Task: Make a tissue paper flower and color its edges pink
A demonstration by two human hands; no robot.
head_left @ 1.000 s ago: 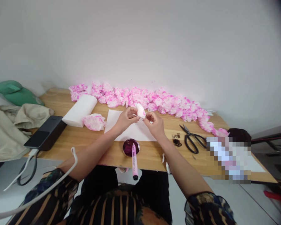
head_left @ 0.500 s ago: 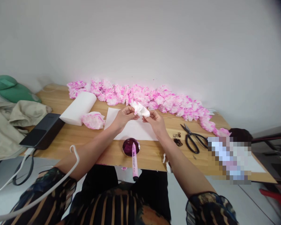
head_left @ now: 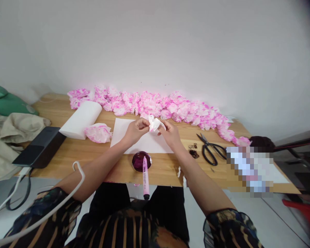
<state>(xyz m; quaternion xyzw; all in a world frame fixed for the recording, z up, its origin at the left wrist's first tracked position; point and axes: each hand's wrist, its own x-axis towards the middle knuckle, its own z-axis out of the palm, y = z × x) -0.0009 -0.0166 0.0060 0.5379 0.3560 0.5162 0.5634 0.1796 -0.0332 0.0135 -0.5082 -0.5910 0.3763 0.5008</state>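
Between my hands, above a white paper sheet (head_left: pixel 129 137), is a crumpled tissue paper flower (head_left: pixel 155 123), white with a touch of pink. My left hand (head_left: pixel 137 131) pinches its left side. On the right edge, the fingers of my right hand (head_left: pixel 170 132) are closed on the same tissue. Nearer to me, a pink marker (head_left: pixel 145 177) leans on a small dark purple dish (head_left: pixel 138 162) and juts past the table edge. Left of the sheet lies a loose pink-edged tissue flower (head_left: pixel 98 133).
A long row of pink-and-white tissue flowers (head_left: pixel 150 103) lines the wall. A white tissue roll (head_left: pixel 81 119) and a black power bank (head_left: pixel 38 146) with cables stand left. Black-handled scissors (head_left: pixel 209 153) and dark rubber bands (head_left: pixel 193 153) lie right. A white cable (head_left: pixel 79 179) crosses my left forearm.
The tissue in my hands is bunched more tightly and its top points up. My right fingers have shifted in around its edge. The whole view has moved slightly.
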